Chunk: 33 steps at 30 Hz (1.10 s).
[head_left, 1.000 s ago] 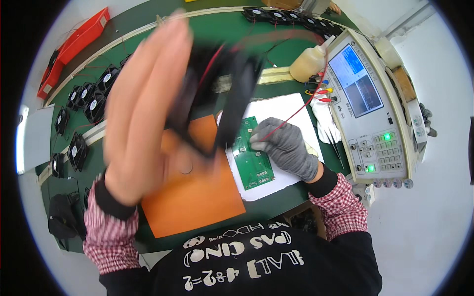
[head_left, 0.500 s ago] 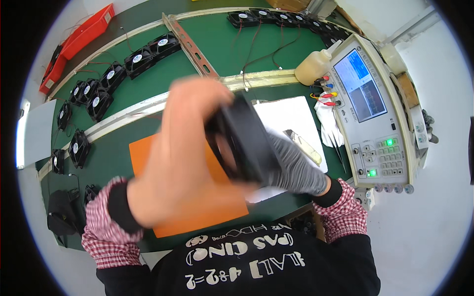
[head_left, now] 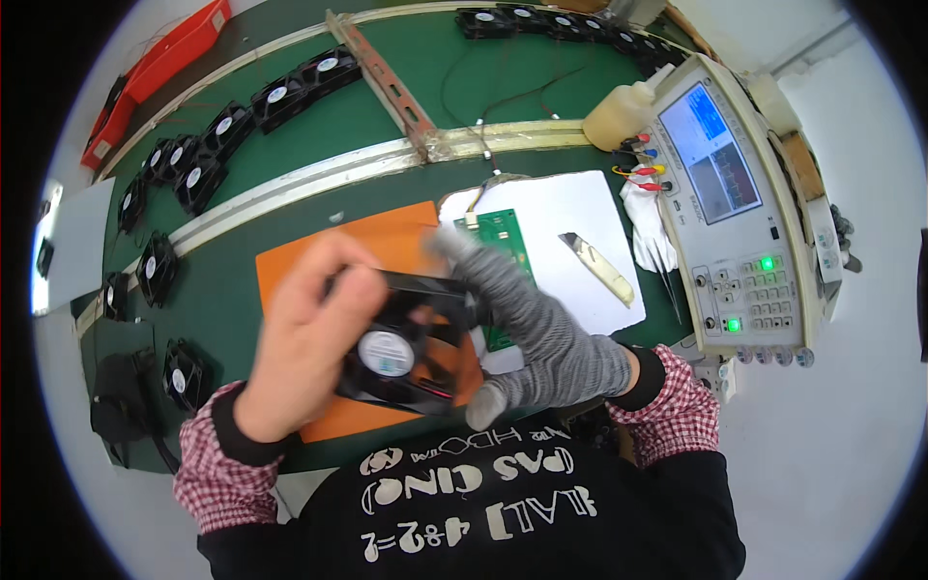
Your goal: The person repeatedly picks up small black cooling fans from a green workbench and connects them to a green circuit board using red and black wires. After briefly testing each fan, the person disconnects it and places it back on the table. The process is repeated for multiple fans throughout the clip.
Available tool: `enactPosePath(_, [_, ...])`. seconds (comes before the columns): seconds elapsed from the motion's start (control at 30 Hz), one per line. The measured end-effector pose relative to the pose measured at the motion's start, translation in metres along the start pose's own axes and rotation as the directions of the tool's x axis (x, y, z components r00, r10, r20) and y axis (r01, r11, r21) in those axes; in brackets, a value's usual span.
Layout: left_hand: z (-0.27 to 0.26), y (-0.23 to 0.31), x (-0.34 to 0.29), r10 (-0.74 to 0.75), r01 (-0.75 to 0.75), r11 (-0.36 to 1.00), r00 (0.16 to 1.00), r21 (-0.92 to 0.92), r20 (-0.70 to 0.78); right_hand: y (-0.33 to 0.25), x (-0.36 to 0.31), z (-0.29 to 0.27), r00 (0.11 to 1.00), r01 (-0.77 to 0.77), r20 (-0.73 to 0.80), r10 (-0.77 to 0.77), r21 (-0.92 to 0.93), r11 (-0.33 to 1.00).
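My bare left hand grips the left side of a square black cooling fan. The fan's face, with a round white label at its hub, is turned up toward me above an orange sheet. A grey knitted glove covers my right hand. Its fingers and thumb are spread beside the fan's right edge, the fingertips blurred; whether it touches the frame is unclear. Partly hidden behind that hand, a green circuit board lies on a white sheet, with a cable at its top end.
A craft knife lies on the white sheet, with tweezers beside it. At right stands a test instrument with a lit screen, near a yellowish bottle. Several fans line the left; red bins sit far left.
The fan has turned from edge-on to face-up and moved lower and nearer me. My right hand has come out from behind it, its fingers spread, and the circuit board now shows.
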State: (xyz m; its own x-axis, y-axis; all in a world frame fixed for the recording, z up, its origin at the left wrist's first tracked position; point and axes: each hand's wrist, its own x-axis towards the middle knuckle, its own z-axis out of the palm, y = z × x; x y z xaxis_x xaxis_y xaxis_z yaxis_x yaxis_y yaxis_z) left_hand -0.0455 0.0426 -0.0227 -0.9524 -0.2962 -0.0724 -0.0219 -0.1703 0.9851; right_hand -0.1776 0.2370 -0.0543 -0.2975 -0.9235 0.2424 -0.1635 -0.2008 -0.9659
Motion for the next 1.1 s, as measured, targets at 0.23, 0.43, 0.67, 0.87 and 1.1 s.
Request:
enactPosePath(0.23, [-0.053, -0.010, 0.037, 0.107, -0.083, 0.994, 0.907, 0.076, -0.407, 0.004, -0.030, -0.040, 0.976, -0.092, 0.163, 0.141, -0.275, 0.957])
enactPosePath(0.43, [-0.151, -0.006, 0.042, 0.069, -0.387, 0.861, 0.732, -0.331, -0.678, -0.022, -0.025, -0.073, 0.948, -0.279, 0.006, 0.319, -0.470, 0.837])
enactPosePath(0.67, [-0.035, -0.055, -0.005, 0.135, -0.094, 0.965, 0.979, 0.243, -0.154, 0.030, 0.001, -0.065, 0.924, -0.263, -0.356, 0.141, -0.325, 0.908])
enactPosePath(0.87, [-0.049, -0.015, 0.000, 0.196, -0.355, 0.561, 0.935, 0.748, 0.297, 0.036, -0.002, -0.067, 0.982, -0.079, -0.188, -0.032, -0.552, 0.830])
enactPosePath(1.1, [-0.054, -0.013, 0.027, 0.021, -0.579, 0.474, 0.760, 0.663, 0.649, 0.034, 0.003, -0.059, 0.984, -0.104, -0.178, -0.029, -0.691, 0.715])
